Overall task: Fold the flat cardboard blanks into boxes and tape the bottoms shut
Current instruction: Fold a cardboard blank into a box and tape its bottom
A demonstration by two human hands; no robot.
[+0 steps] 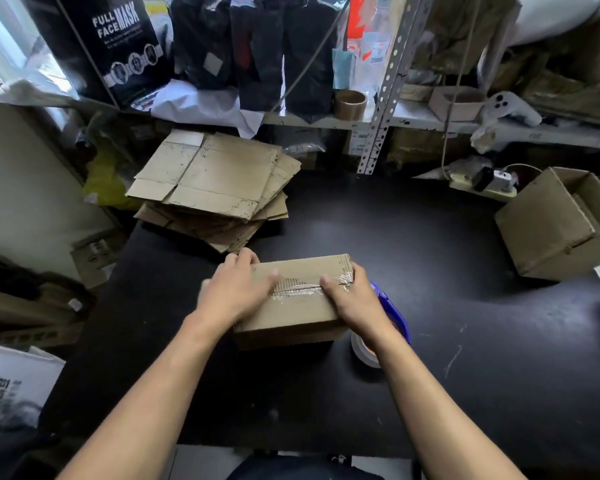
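Taping looks nearly done, I judge: my left hand (234,294) and right hand (352,299) lie with fingers flat on the box (291,306), pressing the clear tape (302,289) along its bottom seam. The box sits mid-table, toward the near edge, worn and crinkled. Next, I'd flip it upright and take a blank from the stack (215,181) at the far left corner.

A folded cardboard box (291,303) sits on the black bench (430,254), clear tape (305,288) along its upward seam. The left hand (234,289) and right hand (352,299) press flat on it (fingers spread). A blue tape dispenser (388,306) lies beside the right wrist; flat cardboard blanks (215,188) are stacked behind.
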